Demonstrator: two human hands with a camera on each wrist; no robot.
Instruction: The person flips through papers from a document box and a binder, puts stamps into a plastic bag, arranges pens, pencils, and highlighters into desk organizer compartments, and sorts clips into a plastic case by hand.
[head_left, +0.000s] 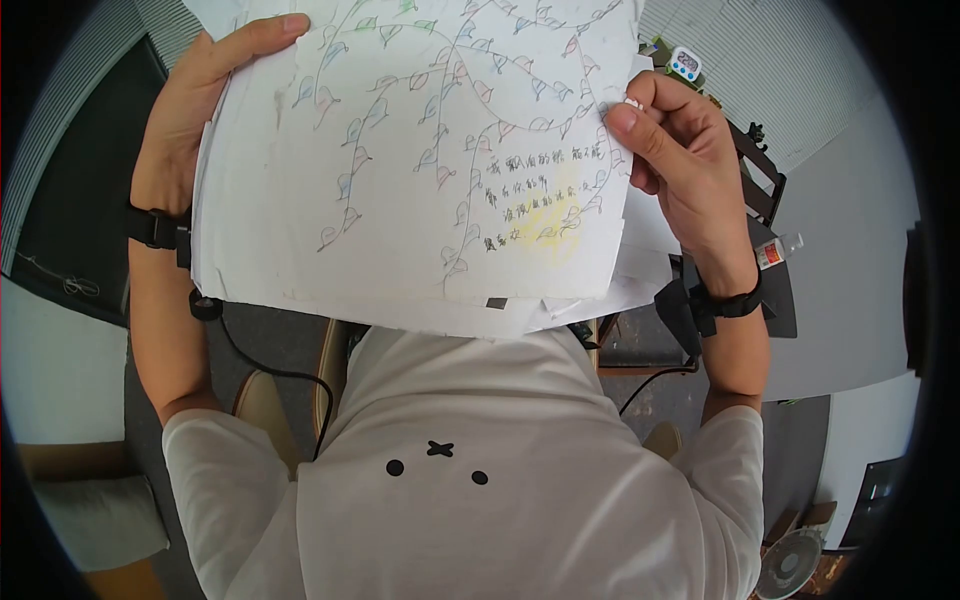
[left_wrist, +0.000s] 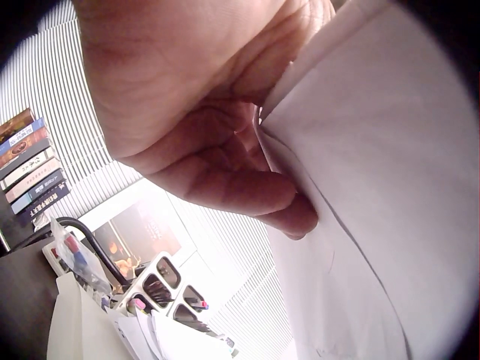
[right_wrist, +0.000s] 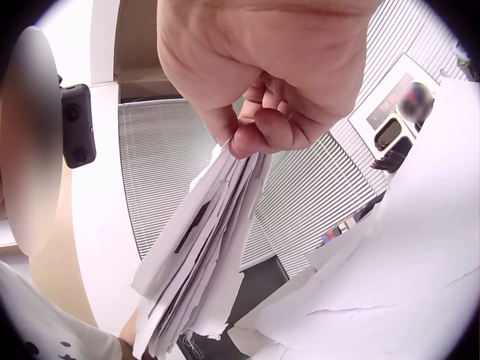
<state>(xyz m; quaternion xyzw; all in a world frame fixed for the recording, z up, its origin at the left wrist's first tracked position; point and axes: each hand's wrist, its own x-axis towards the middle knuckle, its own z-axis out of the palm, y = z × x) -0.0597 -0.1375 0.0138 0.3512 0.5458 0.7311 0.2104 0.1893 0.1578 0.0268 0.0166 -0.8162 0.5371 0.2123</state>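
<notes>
A stack of paper sheets is held up in front of the body. Its top sheet (head_left: 400,200) carries leafy vines in coloured pencil and handwritten lines above a yellow patch. My left hand (head_left: 190,100) grips the stack's left side, thumb over the front; in the left wrist view its curled fingers (left_wrist: 247,191) lie behind the paper. With thumb and fingertips my right hand (head_left: 690,160) pinches the right edge. Seen from the right wrist, the stack (right_wrist: 202,247) hangs edge-on below that pinch, its layers uneven and some edges torn.
More loose white sheets (right_wrist: 390,247) lie beyond the stack. Around the desk are a small digital timer (head_left: 686,64), a bottle (head_left: 780,250), a white organizer (left_wrist: 161,281) and a row of books (left_wrist: 31,169). Cables run from both wrist cameras.
</notes>
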